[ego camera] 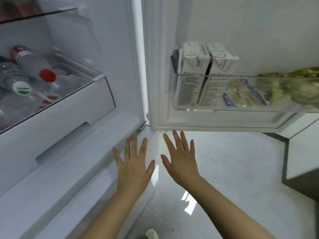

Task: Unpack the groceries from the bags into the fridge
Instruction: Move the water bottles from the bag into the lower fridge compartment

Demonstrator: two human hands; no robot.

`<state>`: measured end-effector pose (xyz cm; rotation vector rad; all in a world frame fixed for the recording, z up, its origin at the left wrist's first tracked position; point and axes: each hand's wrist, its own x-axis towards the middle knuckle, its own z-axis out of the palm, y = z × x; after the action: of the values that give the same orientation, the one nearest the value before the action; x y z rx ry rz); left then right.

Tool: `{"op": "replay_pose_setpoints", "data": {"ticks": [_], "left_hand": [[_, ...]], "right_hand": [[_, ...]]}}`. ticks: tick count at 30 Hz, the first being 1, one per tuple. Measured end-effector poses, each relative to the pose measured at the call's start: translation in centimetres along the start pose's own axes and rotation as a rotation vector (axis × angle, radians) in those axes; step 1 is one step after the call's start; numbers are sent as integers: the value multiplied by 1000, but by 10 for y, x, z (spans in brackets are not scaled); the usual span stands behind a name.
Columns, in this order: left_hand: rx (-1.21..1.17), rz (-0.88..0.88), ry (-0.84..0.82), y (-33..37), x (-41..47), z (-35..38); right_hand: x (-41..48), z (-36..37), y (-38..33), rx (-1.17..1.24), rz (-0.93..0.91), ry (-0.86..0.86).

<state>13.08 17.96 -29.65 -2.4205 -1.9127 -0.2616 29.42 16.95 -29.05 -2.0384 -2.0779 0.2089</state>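
Observation:
The fridge stands open before me. My left hand (133, 163) and my right hand (181, 157) are both stretched out flat with fingers spread, holding nothing, low in front of the fridge's bottom edge. A white drawer (72, 107) at the left holds several clear plastic bottles (32, 66) with red and white caps. On the open door at the right, a clear door shelf (215, 107) carries two white cartons (205, 66), a blue-and-white packet (245, 94) and a bag of green produce (293, 88).
A glass shelf (34, 16) sits above the drawer. Below my hands lies a glossy white floor (233, 169). A dark-edged white cabinet (302, 161) juts in at the right. No grocery bag shows in this view.

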Motion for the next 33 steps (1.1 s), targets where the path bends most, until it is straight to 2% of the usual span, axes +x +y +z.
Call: {"op": "replay_pose_setpoints", "data": {"ticks": [7, 15, 26, 33], "left_hand": [[-15, 249, -88, 123, -22, 7], [-90, 430, -154, 273, -87, 5], [-153, 727, -217, 423, -158, 8], [-193, 965, -191, 501, -188, 10]], "right_hand": [[-97, -29, 106, -97, 230, 6], [-222, -64, 211, -105, 503, -2], [-372, -101, 302, -87, 859, 87], [-447, -117, 335, -62, 1138, 147]]}}
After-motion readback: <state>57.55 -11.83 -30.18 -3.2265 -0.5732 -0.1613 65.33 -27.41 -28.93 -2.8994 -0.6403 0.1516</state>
